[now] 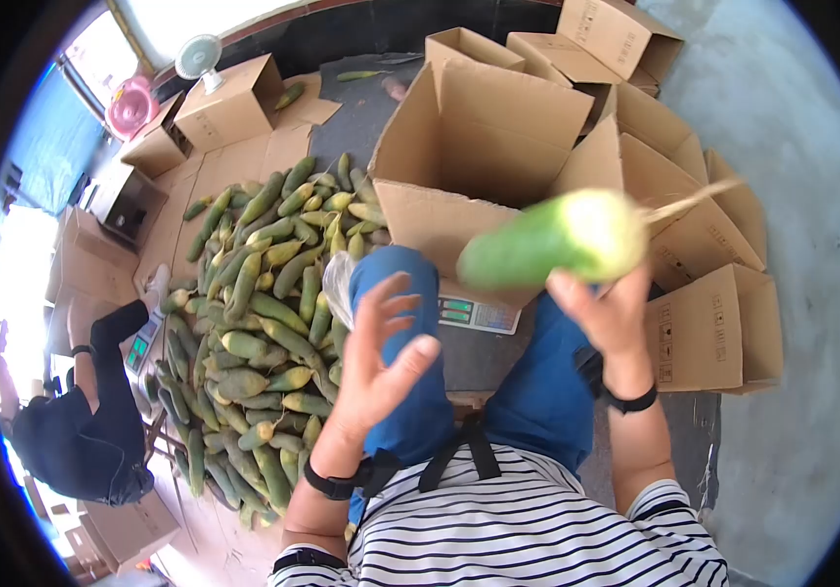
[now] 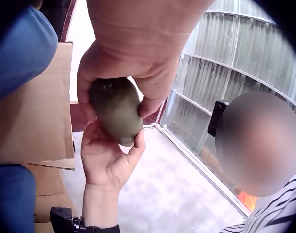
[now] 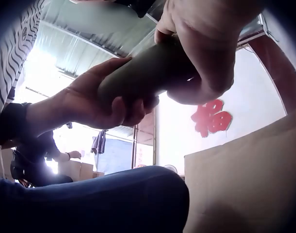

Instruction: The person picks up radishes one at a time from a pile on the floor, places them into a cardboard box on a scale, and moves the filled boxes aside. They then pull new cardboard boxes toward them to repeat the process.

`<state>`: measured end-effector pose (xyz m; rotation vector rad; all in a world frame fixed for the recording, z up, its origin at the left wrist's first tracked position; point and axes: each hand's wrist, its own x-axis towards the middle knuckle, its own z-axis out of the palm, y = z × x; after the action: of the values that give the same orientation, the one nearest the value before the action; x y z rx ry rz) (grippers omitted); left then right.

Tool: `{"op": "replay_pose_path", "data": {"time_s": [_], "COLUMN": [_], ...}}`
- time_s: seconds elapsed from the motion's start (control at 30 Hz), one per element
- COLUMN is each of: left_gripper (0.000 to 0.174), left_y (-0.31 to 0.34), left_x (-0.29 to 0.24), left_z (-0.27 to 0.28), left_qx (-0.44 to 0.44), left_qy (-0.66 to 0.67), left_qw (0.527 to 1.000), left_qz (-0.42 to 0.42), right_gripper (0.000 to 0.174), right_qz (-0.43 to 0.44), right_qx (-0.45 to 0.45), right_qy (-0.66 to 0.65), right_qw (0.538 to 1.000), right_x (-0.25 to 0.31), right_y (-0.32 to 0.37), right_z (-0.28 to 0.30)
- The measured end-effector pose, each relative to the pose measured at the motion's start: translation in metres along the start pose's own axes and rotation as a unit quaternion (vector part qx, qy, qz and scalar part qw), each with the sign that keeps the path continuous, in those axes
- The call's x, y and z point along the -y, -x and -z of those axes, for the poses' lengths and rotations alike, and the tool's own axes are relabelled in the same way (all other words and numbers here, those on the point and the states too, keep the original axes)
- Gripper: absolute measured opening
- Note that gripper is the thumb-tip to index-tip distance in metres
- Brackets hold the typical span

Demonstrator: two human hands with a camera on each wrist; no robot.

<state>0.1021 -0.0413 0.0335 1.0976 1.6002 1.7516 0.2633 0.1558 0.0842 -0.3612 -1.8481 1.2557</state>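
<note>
A thick green radish (image 1: 537, 245) with a pale end and thin root tail is blurred in the head view. My right hand (image 1: 616, 313) grips it from below near the pale end. My left hand (image 1: 376, 357) appears spread and apart from the radish there. The wrist views differ: fingers of my left hand (image 2: 138, 53) curl round one end of the radish (image 2: 118, 109), and my right hand (image 2: 106, 162) holds the other. A digital scale (image 1: 479, 313) lies between my knees.
A big heap of green radishes (image 1: 264, 323) covers the floor at left. An upright cardboard box (image 1: 449, 210) stands open ahead; more boxes (image 1: 694, 333) line the right. Another person (image 1: 88, 430) sits beyond the heap, near a second scale (image 1: 138, 350). A fan (image 1: 200, 59) stands at the back left.
</note>
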Motion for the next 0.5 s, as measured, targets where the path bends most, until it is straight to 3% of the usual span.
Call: {"op": "replay_pose_path", "data": {"time_s": [0.07, 0.1, 0.17, 0.23, 0.27, 0.33, 0.37, 0.43, 0.47, 0.5], "left_gripper": [0.049, 0.047, 0.036, 0.032, 0.033, 0.036, 0.038, 0.039, 0.039, 0.038], "left_y": [0.009, 0.017, 0.037, 0.069, 0.087, 0.119, 0.135, 0.176, 0.179, 0.180], "left_x": [0.019, 0.030, 0.066, 0.114, 0.133, 0.163, 0.173, 0.229, 0.228, 0.224], "left_z": [0.022, 0.037, 0.067, 0.097, 0.108, 0.124, 0.130, 0.148, 0.148, 0.148], "left_qx": [-0.080, -0.118, -0.172, -0.180, -0.171, -0.142, -0.114, -0.104, -0.103, -0.118], "left_qy": [0.008, 0.025, -0.011, -0.077, -0.113, -0.158, -0.194, -0.184, -0.182, -0.118], "left_qw": [0.995, 0.987, 0.973, 0.960, 0.950, 0.928, 0.916, 0.913, 0.911, 0.893], "left_qz": [0.052, 0.102, 0.153, 0.201, 0.235, 0.305, 0.333, 0.350, 0.355, 0.418], "right_gripper": [0.062, 0.061, 0.059, 0.062, 0.062, 0.061, 0.061, 0.055, 0.050, 0.050], "right_qz": [0.092, 0.161, 0.152, 0.050, 0.052, -0.131, -0.136, -0.241, -0.245, -0.248], "right_qx": [-0.112, -0.139, -0.085, 0.020, 0.030, 0.150, 0.160, 0.162, 0.145, 0.147], "right_qy": [0.178, 0.294, 0.447, 0.493, 0.489, 0.382, 0.380, 0.213, 0.228, 0.230], "right_qw": [0.973, 0.932, 0.878, 0.868, 0.870, 0.903, 0.901, 0.933, 0.931, 0.930], "right_x": [-0.009, -0.022, -0.052, -0.083, -0.098, -0.122, -0.133, -0.146, -0.140, -0.136], "right_y": [-0.026, -0.042, -0.064, -0.072, -0.073, -0.070, -0.069, -0.065, -0.064, -0.062], "right_z": [0.009, 0.015, 0.032, 0.043, 0.048, 0.055, 0.059, 0.062, 0.060, 0.059]}}
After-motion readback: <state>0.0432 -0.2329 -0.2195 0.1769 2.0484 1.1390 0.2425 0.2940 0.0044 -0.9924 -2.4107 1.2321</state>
